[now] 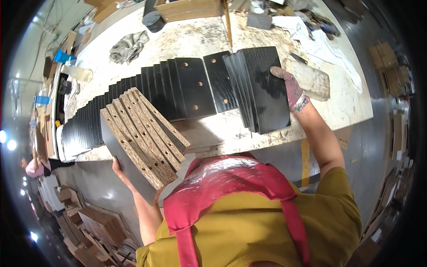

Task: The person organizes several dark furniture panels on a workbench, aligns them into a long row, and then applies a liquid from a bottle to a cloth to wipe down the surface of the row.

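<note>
My left hand (119, 170) supports from below a stack of several black-faced chipboard panels (142, 138), tilted so their raw drilled edges face up, held off the table's near edge. My right hand (288, 84), in a stained glove, rests on the far right edge of another fanned stack of black panels (262, 89) lying on the worktable (342, 102). Between the two stacks, a long row of overlapping black panels (178, 89) with drilled holes runs across the table to the left.
A grey rag (129, 46), a cardboard box (189, 9), a wooden stick (228, 24), a sanding block (316, 82) and papers (320, 46) lie on the table. Board stacks (89, 222) sit on the floor at lower left. Another person (35, 167) is at far left.
</note>
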The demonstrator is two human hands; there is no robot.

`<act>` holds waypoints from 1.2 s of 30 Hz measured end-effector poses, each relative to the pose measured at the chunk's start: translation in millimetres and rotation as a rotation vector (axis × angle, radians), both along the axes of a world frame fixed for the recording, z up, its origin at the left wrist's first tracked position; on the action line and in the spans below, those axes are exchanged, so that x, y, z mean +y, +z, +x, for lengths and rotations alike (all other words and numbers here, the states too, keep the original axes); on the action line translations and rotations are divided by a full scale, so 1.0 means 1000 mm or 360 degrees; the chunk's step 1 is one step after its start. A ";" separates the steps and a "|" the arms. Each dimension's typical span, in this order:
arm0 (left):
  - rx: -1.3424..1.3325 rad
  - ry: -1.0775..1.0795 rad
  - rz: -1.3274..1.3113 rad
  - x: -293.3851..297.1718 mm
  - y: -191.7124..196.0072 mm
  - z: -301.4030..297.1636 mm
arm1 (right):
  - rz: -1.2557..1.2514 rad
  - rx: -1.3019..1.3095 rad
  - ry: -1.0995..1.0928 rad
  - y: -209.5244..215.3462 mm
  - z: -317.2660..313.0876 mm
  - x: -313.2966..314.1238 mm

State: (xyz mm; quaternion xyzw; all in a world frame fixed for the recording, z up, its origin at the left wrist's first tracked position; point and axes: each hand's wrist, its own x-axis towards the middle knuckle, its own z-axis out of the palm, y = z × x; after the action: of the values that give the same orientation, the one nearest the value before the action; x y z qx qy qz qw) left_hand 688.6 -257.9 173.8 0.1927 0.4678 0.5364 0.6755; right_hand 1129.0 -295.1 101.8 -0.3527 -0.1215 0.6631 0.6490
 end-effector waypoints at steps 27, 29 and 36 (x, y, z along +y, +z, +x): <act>-0.0079 0.0019 0.0109 0.025 -0.022 -0.028 | -0.0438 -0.2193 0.0436 0.040 0.045 0.140; -0.0207 -0.0160 0.0059 0.037 -0.008 -0.001 | 0.0109 -0.3106 -0.0337 0.053 0.015 0.115; -0.0263 -0.1096 -0.0084 0.062 0.008 0.087 | 0.0251 -0.0201 0.0741 0.019 -0.069 0.044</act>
State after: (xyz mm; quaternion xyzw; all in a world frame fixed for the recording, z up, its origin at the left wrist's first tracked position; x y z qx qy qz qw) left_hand 775.1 -195.7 181.6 0.2776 0.3330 0.2787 0.8570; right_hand 1060.3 -250.6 121.1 -0.3042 -0.2912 0.7598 0.4953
